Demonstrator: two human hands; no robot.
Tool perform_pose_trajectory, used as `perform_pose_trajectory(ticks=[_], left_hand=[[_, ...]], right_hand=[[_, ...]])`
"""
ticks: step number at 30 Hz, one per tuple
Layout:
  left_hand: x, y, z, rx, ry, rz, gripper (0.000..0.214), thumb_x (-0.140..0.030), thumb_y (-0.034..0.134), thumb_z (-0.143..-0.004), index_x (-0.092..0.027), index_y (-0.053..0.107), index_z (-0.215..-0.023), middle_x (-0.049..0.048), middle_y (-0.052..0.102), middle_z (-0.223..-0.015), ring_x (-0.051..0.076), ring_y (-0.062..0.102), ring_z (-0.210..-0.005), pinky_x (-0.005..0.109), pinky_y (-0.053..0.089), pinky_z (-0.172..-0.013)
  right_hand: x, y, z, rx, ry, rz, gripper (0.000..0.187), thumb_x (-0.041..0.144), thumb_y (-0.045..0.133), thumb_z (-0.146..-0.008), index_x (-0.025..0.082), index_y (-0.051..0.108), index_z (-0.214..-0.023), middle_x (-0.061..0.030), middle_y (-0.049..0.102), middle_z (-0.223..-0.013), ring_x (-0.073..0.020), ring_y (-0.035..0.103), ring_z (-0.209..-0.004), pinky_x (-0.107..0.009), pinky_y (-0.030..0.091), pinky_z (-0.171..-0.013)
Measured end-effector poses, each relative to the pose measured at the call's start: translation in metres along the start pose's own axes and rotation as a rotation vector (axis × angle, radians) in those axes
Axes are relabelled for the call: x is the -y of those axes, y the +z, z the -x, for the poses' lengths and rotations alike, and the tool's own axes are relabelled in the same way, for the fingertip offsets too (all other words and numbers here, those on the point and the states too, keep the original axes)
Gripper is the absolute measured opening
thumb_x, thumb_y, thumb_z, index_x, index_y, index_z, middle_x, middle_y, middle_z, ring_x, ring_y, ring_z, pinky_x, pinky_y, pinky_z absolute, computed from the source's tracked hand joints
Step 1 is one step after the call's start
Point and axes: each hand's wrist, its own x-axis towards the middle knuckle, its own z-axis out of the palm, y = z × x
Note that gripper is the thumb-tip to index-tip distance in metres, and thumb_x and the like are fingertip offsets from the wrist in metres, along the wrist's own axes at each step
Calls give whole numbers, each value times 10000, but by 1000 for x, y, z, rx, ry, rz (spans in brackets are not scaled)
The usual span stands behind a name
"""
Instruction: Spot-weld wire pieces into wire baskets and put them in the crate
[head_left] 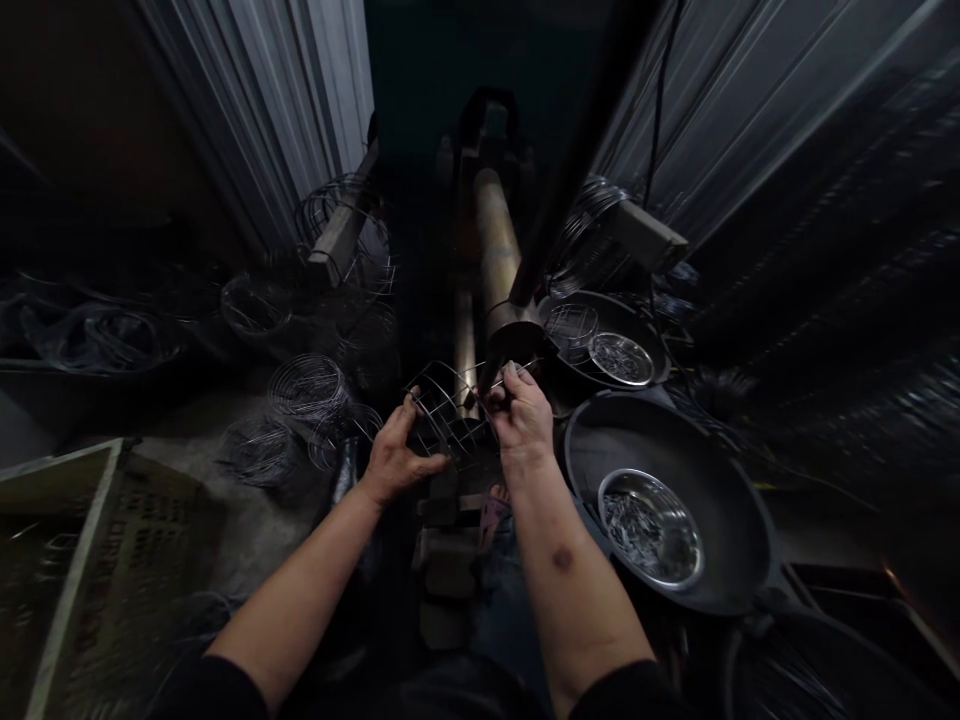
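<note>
A small wire basket frame (448, 405) is held between both hands at the centre of the view. My left hand (397, 455) grips its near left side, fingers curled round the wires. My right hand (521, 410) is closed on its right edge, pinching a thin wire piece (517, 368) against the frame. The frame sits just under the dark tip of a machine (514, 335) whose long cylinder (495, 240) runs away from me.
A large dark pan (720, 500) at right holds a steel bowl (651, 527) of small wire bits. Farther back sit another bowl (621, 358) and a round wire grid (570, 325). Finished wire baskets (307, 385) are piled at left. A crate (82, 560) stands at lower left.
</note>
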Motion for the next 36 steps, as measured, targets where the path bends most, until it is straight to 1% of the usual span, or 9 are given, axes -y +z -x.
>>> perform_pose_trajectory(ticks=[4, 13, 18, 22, 26, 29, 31, 33, 36], left_hand=[[0, 1, 0, 2, -11, -4, 952, -364, 739, -602, -42, 308, -1389, 149, 514, -1177, 226, 494, -1128, 335, 434, -980], [2, 3, 2, -3, -9, 3, 931, -369, 742, -598, -82, 323, -1378, 155, 476, -1261, 231, 504, -1126, 353, 446, -968], [-1, 6, 3, 35, -79, 104, 899, -381, 754, -580, -76, 378, -1338, 159, 437, -1304, 236, 480, -1162, 353, 434, -993], [-3, 7, 2, 36, -119, 158, 938, -393, 758, -572, -54, 355, -1348, 149, 511, -1190, 199, 541, -1051, 332, 467, -940], [7, -14, 3, 169, -218, 170, 927, -388, 755, -568, -86, 379, -1359, 135, 434, -1318, 225, 440, -1209, 369, 360, -1053], [11, -46, 5, 127, -267, 166, 838, -383, 759, -543, -77, 493, -1276, 130, 453, -1315, 253, 433, -1220, 392, 335, -1070], [-2, -66, 6, -54, -290, 116, 658, -360, 704, -634, -96, 551, -1218, 92, 556, -1193, 211, 528, -1101, 364, 386, -1029], [-30, -78, 8, -208, -210, 15, 455, -352, 628, -740, -127, 610, -1135, 51, 584, -1145, 162, 548, -1060, 294, 404, -1002], [-82, -78, 8, -68, 1, -127, 395, -402, 532, -838, -126, 629, -1105, 47, 600, -1109, 137, 550, -1032, 245, 410, -955]], right_hand=[[1, 2, 0, 4, 40, -32, 305, 229, 663, -735, 106, 395, -813, 65, 442, -567, 16, 386, -411, -88, 342, -428], [4, 6, 1, 12, 85, -58, 262, 189, 631, -726, 110, 393, -803, 62, 443, -576, -1, 395, -405, -97, 360, -417], [9, 8, 2, 0, 103, -51, 139, 155, 512, -796, 113, 380, -787, 50, 434, -558, -13, 381, -386, -108, 338, -396], [10, 10, 4, -30, 107, -56, 112, 144, 493, -801, 109, 387, -794, 51, 431, -566, -10, 386, -385, -101, 336, -401], [3, 10, 18, 13, 18, -22, 184, 205, 530, -751, 124, 376, -809, 53, 433, -563, -30, 387, -382, -122, 338, -385], [-15, 4, 42, 9, -100, 60, 312, 316, 591, -702, 133, 403, -871, 40, 473, -611, -46, 429, -405, -137, 357, -394], [-36, -3, 64, 27, -139, 196, 354, 379, 595, -703, 121, 441, -890, 26, 492, -643, -49, 466, -435, -138, 385, -435], [-63, -15, 88, 111, -178, 422, 331, 396, 556, -746, 102, 503, -889, 2, 515, -675, -46, 503, -506, -126, 409, -504], [-103, -36, 122, 323, -317, 809, 300, 347, 471, -823, 81, 596, -883, -48, 570, -761, -56, 536, -686, -114, 430, -655]])
